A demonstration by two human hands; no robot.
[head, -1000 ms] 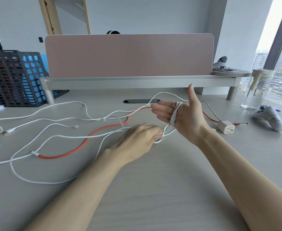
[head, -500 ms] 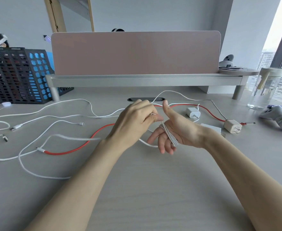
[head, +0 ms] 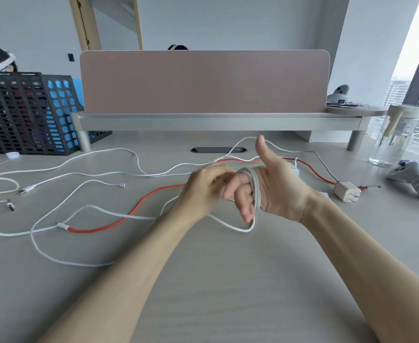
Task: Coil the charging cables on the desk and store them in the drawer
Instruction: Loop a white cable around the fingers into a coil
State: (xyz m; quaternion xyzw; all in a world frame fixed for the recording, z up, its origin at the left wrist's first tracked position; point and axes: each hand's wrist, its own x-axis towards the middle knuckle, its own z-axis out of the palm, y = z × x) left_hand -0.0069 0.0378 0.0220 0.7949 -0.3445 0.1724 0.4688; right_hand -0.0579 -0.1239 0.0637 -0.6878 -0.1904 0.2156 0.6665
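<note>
Just above the bench (head: 228, 288), the white cable (head: 256, 186) loops round the close-held fingers of the right hand (head: 279, 191), thumb raised; the left hand (head: 203, 190), blurred, seemingly pinches its free strand with curled fingers. The controller (head: 414, 181) bears unreadable lettering.

1. Left hand (head: 203, 190): fingers curled, tips pinching the white cable (head: 257, 194) just beside the right fingertips (motion-blurred, so finer grip detail is unreadable).
2. Right hand (head: 281, 191): palm toward the wearer, thumb straight up, fingers loosely bent and pointing left, with cable loops wound round them at their base.
3. Both forearms are bare and converge toward the fingers.
</note>
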